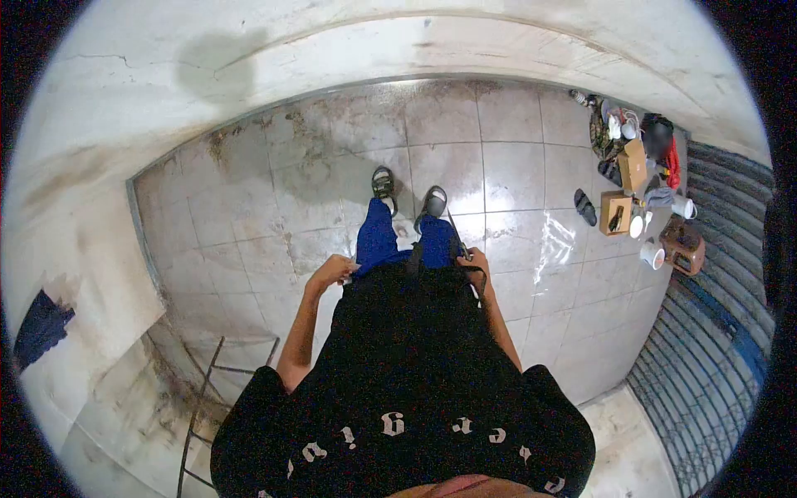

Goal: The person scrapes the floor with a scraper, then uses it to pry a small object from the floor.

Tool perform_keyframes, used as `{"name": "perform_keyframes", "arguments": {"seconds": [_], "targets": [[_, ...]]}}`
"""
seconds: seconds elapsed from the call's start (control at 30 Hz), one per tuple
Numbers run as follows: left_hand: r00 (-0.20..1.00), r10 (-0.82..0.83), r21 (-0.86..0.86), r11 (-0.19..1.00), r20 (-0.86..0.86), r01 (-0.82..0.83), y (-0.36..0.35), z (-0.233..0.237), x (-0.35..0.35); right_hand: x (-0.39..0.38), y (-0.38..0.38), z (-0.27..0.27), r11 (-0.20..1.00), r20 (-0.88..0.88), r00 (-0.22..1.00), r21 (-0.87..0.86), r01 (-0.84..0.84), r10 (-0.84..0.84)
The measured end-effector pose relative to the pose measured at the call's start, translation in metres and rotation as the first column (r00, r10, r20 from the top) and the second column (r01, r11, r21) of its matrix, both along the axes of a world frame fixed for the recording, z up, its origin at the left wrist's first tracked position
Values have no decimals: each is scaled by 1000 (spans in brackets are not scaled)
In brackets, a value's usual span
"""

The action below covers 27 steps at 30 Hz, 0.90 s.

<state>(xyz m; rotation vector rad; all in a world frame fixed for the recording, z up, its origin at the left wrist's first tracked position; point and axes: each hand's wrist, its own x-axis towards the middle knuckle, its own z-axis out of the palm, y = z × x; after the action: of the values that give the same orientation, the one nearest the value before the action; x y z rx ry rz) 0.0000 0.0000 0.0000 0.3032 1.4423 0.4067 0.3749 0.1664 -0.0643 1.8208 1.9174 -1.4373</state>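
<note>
My left hand point(334, 270) is beside my left hip, fingers closed around a small pale thing point(353, 269) too blurred to name. My right hand point(476, 261) is at my right hip. Its fingers are wrapped round a thin dark strap-like thing point(452, 222) that runs up towards my right foot, while a black loop hangs by the wrist. Between the hands are blue trousers point(378, 236) and a black shirt point(407, 349) with pale letters. Sandals point(433, 202) are on my feet.
Grey floor tiles point(444, 166) lie under me, bounded by a stained wall point(349, 50). At right are cardboard boxes point(615, 213), a loose sandal point(585, 207), a white bucket point(652, 255), a brown plastic stool point(683, 246) and a metal shutter point(706, 332). A metal frame point(202, 390) stands at lower left.
</note>
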Motion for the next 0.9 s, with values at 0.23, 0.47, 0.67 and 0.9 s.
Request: {"name": "perform_keyframes", "arguments": {"seconds": [0.23,0.47,0.67,0.9], "targets": [[940,-330,250,921,84,300,13,-18,-33,-33,9,44,1000,-21,999,-7,24,-24],[967,-239,117,967,88,228,48,22,-15,-14,33,92,946,-155,961,-195,-258,230],[895,-441,330,856,69,397,16,19,33,-6,74,65,801,-308,914,-458,-386,265],[788,-129,-298,879,602,371,-9,-40,42,-23,134,-22,598,-100,985,-801,3,-140]]}}
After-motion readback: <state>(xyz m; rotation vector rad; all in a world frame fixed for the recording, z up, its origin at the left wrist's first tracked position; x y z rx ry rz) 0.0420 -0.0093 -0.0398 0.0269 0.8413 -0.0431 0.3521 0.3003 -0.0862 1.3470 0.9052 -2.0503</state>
